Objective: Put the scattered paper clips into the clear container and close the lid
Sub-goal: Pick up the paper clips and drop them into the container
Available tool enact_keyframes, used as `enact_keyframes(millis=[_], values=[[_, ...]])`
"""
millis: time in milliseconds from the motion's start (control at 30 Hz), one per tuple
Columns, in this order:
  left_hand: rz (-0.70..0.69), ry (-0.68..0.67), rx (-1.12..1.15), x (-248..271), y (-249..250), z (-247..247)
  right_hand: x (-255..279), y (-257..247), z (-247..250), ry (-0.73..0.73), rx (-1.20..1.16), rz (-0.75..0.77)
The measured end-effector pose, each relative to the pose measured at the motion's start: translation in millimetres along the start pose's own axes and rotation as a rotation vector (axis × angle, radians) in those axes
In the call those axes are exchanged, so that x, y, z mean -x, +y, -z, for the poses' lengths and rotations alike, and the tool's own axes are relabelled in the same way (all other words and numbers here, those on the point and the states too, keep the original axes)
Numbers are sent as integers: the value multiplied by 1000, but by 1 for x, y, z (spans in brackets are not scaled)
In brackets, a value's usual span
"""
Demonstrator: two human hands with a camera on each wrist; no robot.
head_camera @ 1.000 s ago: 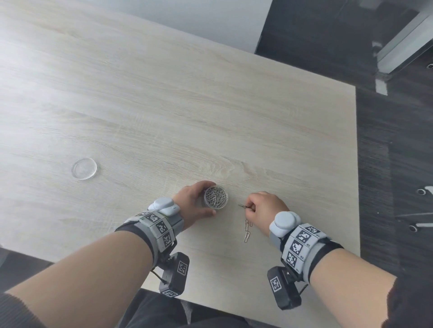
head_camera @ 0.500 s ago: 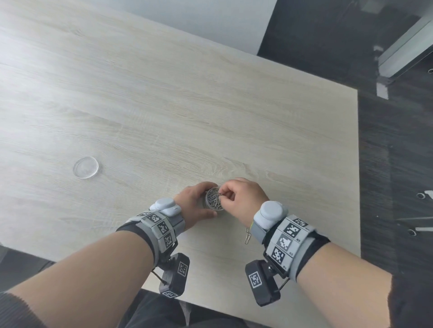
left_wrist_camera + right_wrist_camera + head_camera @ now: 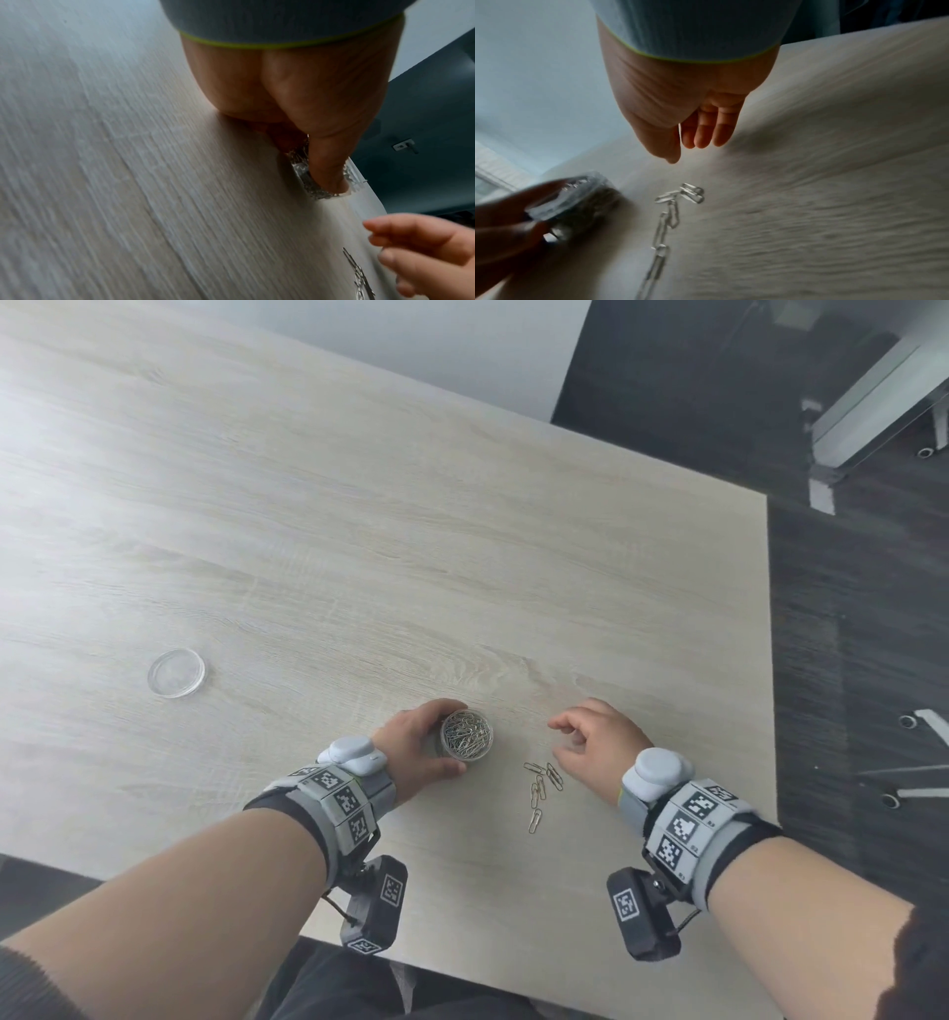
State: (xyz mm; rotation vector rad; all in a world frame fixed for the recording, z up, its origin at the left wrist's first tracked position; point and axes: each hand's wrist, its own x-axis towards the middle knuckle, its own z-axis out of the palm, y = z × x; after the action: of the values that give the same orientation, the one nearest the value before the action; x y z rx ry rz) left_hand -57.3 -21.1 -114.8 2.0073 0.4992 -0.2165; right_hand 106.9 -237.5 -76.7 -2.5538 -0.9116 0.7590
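The small round clear container, full of silver paper clips, stands on the wooden table near the front edge. My left hand grips its side, thumb in front; the left wrist view shows the thumb pressed on the container. Several loose paper clips lie just right of it, also seen in the right wrist view as paper clips. My right hand hovers above them with fingers relaxed and empty. The clear round lid lies flat far to the left.
The light wooden table ends at its right edge close beside my right wrist, with dark floor beyond. The front edge runs just under both forearms.
My right hand, which was at the container's mouth with a clip, has drawn back to the right and now hangs empty over the loose clips. The left hand kept hold of the container.
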Motion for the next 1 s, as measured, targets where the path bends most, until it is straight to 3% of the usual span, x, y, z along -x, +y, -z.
enact_keyframes(millis=[100,200,533,1000], values=[[0,-2,3,-1,-1,0,5,11,-3,-176,110,68],[-12,2,3,-2,-2,-1,11,11,-8,-203,172,81],[-24,12,-5,-2,-3,-1,8,3,-15,-25,133,-53],[-32,21,-16,-3,-4,-2,16,-3,-27,-41,82,129]])
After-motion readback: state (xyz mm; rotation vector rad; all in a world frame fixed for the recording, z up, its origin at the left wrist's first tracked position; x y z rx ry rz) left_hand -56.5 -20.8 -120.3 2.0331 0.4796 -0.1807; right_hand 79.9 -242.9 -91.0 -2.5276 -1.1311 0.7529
